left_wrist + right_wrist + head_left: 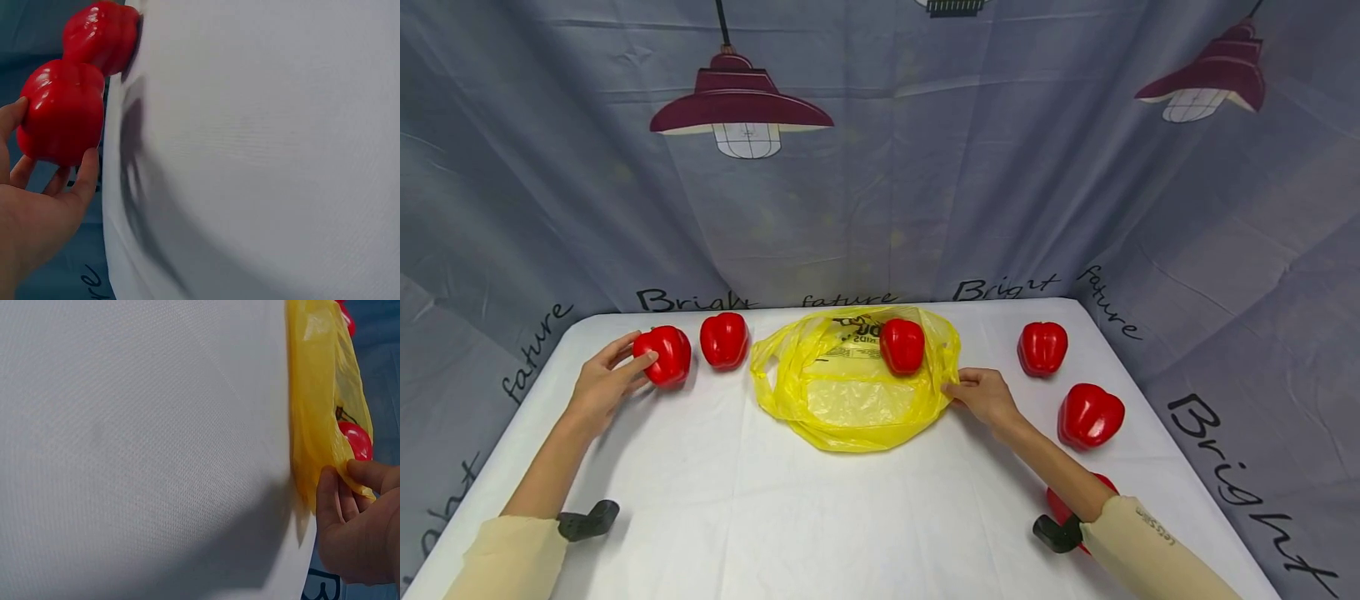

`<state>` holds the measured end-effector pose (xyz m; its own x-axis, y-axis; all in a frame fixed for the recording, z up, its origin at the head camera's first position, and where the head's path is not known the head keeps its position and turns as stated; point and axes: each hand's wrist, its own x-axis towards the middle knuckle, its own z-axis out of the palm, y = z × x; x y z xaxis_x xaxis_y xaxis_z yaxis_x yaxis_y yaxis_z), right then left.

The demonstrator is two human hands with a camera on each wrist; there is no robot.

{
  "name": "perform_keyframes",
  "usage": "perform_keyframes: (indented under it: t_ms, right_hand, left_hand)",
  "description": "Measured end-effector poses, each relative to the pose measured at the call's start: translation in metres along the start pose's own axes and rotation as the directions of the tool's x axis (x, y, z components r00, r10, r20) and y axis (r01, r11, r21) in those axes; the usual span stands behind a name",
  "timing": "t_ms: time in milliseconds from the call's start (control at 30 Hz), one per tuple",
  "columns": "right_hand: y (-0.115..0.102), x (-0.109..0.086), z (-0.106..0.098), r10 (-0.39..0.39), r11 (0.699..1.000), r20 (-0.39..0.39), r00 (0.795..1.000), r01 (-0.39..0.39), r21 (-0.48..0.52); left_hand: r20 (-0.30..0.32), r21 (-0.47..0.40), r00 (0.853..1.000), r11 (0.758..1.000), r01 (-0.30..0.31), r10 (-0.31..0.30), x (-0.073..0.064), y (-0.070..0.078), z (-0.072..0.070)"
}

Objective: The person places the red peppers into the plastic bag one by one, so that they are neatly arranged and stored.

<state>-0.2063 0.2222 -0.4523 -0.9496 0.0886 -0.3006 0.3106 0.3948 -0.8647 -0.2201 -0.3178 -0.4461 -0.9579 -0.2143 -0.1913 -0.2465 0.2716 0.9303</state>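
Observation:
My left hand (634, 353) grips a glossy red bell pepper (664, 354) at the table's far left, thumb on one side and fingers on the other. The left wrist view shows that hand (53, 178) round the pepper (62, 119), with a second pepper (103, 34) just behind it. At the right edge of a crumpled yellow plastic bag (850, 392), my right hand (958, 385) pinches the plastic. Another red pepper (902, 345) lies inside the bag. In the right wrist view the hand (341, 474) holds the bag's rim (312, 412), and the pepper (357, 439) shows through.
A white cloth covers the table (820, 517). One more pepper (724, 339) stands left of the bag, and two (1042, 347) (1090, 414) stand to its right. Another (1060, 504) is partly hidden by my right forearm. A grey printed curtain (880, 208) hangs behind.

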Motion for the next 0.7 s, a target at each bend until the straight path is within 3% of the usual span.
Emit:
perform_keyframes:
  t_ms: [233, 333, 500, 700]
  right_hand:
    - [0.000, 0.001, 0.001, 0.002, 1.000, -0.004, 1.000, -0.002, 0.000]
    - [-0.001, 0.000, 0.001, 0.002, 1.000, -0.006, 1.000, -0.002, -0.004]
    - [0.000, 0.000, 0.001, 0.000, 1.000, -0.009, 1.000, 0.000, 0.001]
    - [-0.003, -0.001, 0.002, 0.003, 1.000, -0.007, 1.000, -0.003, 0.010]
  left_hand:
    - [-0.028, 0.047, 0.996, 0.996, -0.078, 0.079, -0.010, 0.016, 0.005]
    - [0.019, 0.058, 0.991, 0.989, -0.136, 0.135, -0.016, 0.027, 0.012]
    - [0.094, 0.040, 0.968, 0.971, -0.236, 0.232, -0.021, 0.040, 0.028]
    - [0.164, 0.019, 0.948, 0.960, -0.280, 0.274, -0.026, 0.053, 0.054]
